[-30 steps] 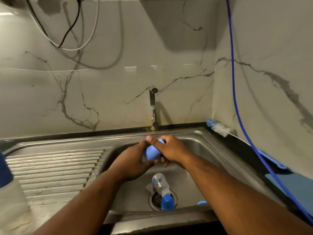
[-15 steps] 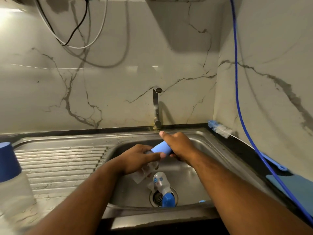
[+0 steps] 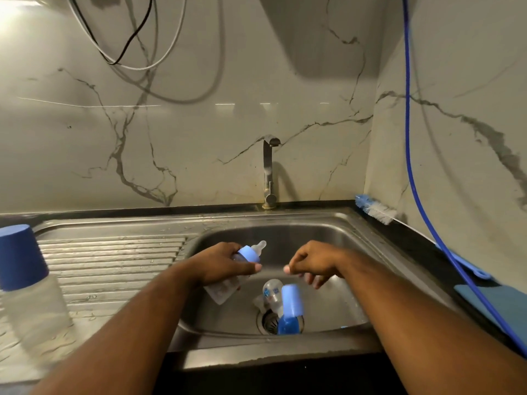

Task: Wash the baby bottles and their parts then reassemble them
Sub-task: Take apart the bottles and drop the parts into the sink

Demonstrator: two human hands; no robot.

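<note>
Blue cap [image 3: 292, 300] has come off the bottle [image 3: 223, 292], now near the drain [image 3: 268, 323] | left hand [image 3: 224, 265] grips bottle, teat [image 3: 261, 247] bare | right hand [image 3: 313, 262] loosely curled, holding nothing

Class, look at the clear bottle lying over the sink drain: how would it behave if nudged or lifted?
The bottle is round and lies on its side, so a nudge would probably roll it. It looks like empty clear plastic, so likely light and stiff. Droplets on the sink rim suggest it may be slippery.

Veined marble walls [image 3: 85, 152] (glossy) above dark counter [image 3: 422, 258].
</note>
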